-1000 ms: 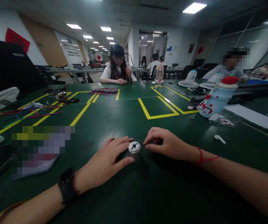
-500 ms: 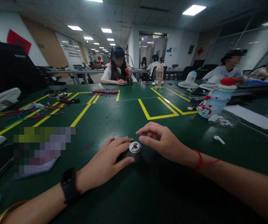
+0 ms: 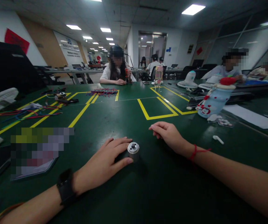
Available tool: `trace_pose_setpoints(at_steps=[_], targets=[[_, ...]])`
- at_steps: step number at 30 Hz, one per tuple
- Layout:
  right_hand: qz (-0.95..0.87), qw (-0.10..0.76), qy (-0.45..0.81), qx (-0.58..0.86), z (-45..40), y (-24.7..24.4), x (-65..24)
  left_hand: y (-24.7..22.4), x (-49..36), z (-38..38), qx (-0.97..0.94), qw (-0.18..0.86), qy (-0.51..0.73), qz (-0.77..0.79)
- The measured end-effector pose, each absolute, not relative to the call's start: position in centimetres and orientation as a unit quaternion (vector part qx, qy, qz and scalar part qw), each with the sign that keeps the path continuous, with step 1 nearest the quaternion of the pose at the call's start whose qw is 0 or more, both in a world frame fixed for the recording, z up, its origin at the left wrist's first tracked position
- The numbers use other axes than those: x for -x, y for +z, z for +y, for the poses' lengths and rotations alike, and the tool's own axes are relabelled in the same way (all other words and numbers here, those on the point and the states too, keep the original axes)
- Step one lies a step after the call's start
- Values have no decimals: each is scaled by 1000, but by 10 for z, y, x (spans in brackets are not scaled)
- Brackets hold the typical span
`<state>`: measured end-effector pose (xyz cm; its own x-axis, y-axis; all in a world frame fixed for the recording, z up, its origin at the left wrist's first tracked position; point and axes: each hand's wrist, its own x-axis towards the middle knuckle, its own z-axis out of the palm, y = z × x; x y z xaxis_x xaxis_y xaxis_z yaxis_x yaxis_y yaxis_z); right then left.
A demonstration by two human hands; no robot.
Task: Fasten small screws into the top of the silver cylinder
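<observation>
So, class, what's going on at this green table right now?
A person steadies a small metal cylinder standing upright on the green table, the left hand curled against its side. The right hand rests on the table apart from it, touching nothing visible. Other people work at the far side.

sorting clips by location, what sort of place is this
Probably a shared assembly workshop: long green tables marked with yellow tape outlines, bundles of coloured wires, and other people seated at work. The left hand steadies a small metal cylinder.
</observation>
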<state>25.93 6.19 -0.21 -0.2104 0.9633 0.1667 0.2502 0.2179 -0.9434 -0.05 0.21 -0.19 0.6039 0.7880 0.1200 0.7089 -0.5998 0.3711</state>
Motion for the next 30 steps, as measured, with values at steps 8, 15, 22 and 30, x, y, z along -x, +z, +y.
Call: trace_pose_setpoints(at_steps=[8,15,22,30], targets=[[-794,273,334,429,48,11,-251,-2,0,2,-887,144,137,417],[-843,362,226,328,16,29,-224,0,-2,1,-887,141,156,412],[-820,371,250,357,24,34,-234,0,0,0,-884,143,154,418],[-892,189,253,325,31,15,-260,0,1,1,-884,145,143,420]])
